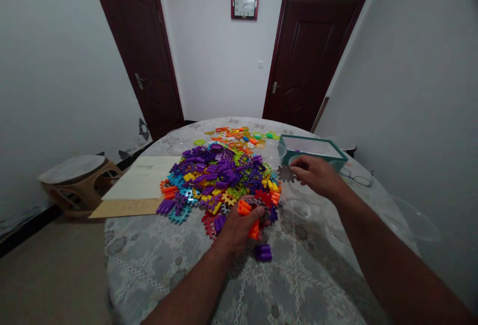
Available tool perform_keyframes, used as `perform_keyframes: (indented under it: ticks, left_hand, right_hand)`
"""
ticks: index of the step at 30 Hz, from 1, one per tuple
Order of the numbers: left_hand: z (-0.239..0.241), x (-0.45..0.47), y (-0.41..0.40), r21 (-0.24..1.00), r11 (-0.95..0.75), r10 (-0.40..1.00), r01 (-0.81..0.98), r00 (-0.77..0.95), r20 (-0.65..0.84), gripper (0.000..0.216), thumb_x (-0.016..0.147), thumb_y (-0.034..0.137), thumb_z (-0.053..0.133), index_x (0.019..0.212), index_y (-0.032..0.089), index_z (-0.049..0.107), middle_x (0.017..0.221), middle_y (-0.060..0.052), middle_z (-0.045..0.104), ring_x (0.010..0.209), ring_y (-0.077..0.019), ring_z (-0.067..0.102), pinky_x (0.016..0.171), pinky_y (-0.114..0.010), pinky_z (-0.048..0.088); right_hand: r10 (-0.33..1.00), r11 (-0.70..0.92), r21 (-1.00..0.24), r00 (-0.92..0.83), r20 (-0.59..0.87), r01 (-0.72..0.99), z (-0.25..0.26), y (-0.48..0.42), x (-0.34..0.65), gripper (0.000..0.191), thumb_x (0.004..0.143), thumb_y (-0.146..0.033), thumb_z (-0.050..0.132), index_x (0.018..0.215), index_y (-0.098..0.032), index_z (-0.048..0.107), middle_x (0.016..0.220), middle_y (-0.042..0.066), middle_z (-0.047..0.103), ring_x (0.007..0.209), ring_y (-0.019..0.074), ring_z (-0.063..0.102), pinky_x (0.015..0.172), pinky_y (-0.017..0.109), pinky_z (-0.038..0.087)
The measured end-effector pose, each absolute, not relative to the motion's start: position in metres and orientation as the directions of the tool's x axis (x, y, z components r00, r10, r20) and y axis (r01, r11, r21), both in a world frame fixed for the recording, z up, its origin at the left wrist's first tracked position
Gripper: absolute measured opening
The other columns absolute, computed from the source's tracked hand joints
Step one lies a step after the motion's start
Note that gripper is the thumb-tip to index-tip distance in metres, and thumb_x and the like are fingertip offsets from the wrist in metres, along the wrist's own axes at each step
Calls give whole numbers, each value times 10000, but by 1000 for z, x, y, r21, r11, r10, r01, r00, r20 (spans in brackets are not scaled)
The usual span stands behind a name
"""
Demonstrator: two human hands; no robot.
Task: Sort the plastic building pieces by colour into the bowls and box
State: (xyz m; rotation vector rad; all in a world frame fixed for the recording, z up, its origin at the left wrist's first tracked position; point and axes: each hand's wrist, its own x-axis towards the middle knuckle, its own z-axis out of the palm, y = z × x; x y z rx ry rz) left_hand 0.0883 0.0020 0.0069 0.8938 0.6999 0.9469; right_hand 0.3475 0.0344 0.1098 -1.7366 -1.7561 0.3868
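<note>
R hand (317,173) pinches a grey piece (286,173) w/ fingertips, held over the bench (149,265) just right of the pile (220,175). L hand (239,228) is curled round orange pieces (244,208) at the pile's near edge, palm side hidden. Purple piece (263,253) lies loose just beside it. Green box (311,148) sits behind R hand, inside mostly hidden. Glasses (356,179) & clear bowl (414,223) to the right, faint. Board (142,180) left of pile.

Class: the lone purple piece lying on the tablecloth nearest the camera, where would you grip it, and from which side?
Probably pinch the purple piece across its near and far edges, from above: it lies flat, apart from the pile, with tablecloth showing around it. The left hand is nearest; the right hand holds a grey piece.
</note>
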Motion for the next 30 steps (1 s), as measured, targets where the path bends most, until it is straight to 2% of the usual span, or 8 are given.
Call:
perform_keyframes:
  ticks: [2, 5, 8, 11, 14, 17, 20, 30]
  left_hand:
    - [7, 88, 2, 878, 296, 897, -376, 425, -121, 542, 778, 442, 867, 1152, 218, 544, 851, -20, 670, 708, -210, 717, 444, -241, 531]
    - [7, 88, 2, 871, 295, 903, -393, 412, -120, 559, 764, 453, 875, 1149, 221, 542, 849, -16, 665, 695, -206, 713, 431, -234, 519]
    - [8, 88, 2, 864, 292, 907, -410, 405, -114, 557, 752, 479, 880, 1116, 219, 547, 841, -20, 665, 698, -207, 710, 429, -227, 509]
    - [9, 87, 3, 869, 282, 900, -407, 425, -93, 549, 742, 489, 883, 1092, 211, 564, 836, -28, 663, 701, -211, 704, 428, -233, 506]
    - [8, 88, 4, 871, 278, 901, -406, 425, -89, 545, 739, 482, 882, 1097, 212, 571, 845, -28, 665, 710, -218, 709, 421, -239, 506]
    - [7, 88, 3, 867, 286, 906, -407, 411, -106, 529, 742, 460, 878, 1094, 213, 570, 833, -20, 662, 706, -221, 716, 416, -237, 509]
    - [7, 88, 3, 858, 298, 904, -418, 412, -113, 523, 737, 441, 882, 1092, 218, 569, 838, -16, 663, 705, -219, 722, 416, -231, 510]
    - [12, 87, 1, 853, 301, 904, -427, 412, -114, 511, 727, 460, 885, 1047, 219, 569, 836, -23, 658, 694, -202, 711, 425, -208, 493]
  right_hand:
    - [943, 28, -473, 133, 305, 881, 118, 67, 350, 245, 953, -336, 577, 1044, -180, 743, 872, 47, 770, 708, 171, 711, 674, 278, 551]
    - [910, -61, -326, 186, 369, 943, 122, 112, 349, 375, 1005, -264, 481, 1289, -134, 690, 1082, 115, 784, 917, 207, 743, 843, 315, 566]
    - [935, -59, -235, 136, 328, 970, 113, 138, 342, 435, 999, -196, 500, 1407, -125, 635, 1303, 161, 727, 1141, 240, 707, 998, 330, 521]
    - [978, -25, -114, 48, 202, 993, 96, 147, 335, 394, 945, -146, 602, 1323, -165, 713, 1344, 153, 714, 1258, 268, 657, 1069, 331, 478]
    - [997, -9, -8, 10, 73, 1000, 80, 150, 330, 362, 932, -139, 661, 1285, -179, 732, 1316, 156, 720, 1252, 279, 658, 1061, 363, 492]
    - [1000, -20, 79, 19, 8, 997, 70, 154, 328, 315, 995, -276, 679, 1294, -177, 691, 1315, 132, 693, 1201, 267, 668, 1025, 439, 543]
    - [999, -27, 146, 30, -16, 989, 67, 159, 327, 358, 1020, -391, 667, 1305, -176, 650, 1324, 108, 659, 1141, 248, 673, 975, 473, 583]
    - [998, 34, 216, -23, -54, 976, 67, 151, 324, 346, 1018, -384, 672, 1289, -170, 655, 1303, 110, 663, 1117, 240, 678, 956, 449, 590]
